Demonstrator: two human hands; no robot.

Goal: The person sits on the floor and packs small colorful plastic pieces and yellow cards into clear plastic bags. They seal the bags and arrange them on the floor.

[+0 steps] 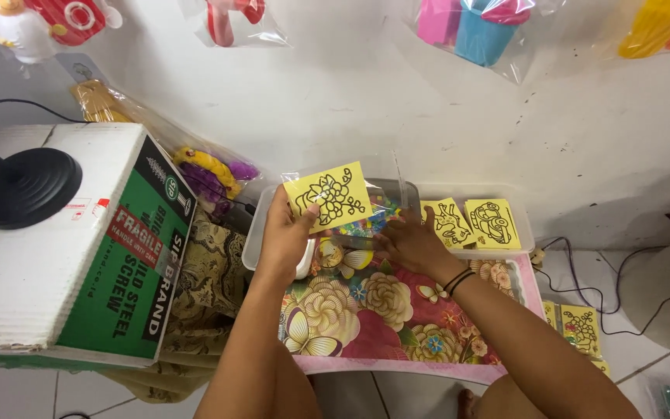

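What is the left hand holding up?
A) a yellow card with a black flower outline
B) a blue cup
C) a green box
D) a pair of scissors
A: the left hand pinches a yellow card with a black flower drawing above the clear tray.

You get bright, even daylight; soft shadows fall under your arms, the wall (pixel 428 116) glares, and edges bend slightly.
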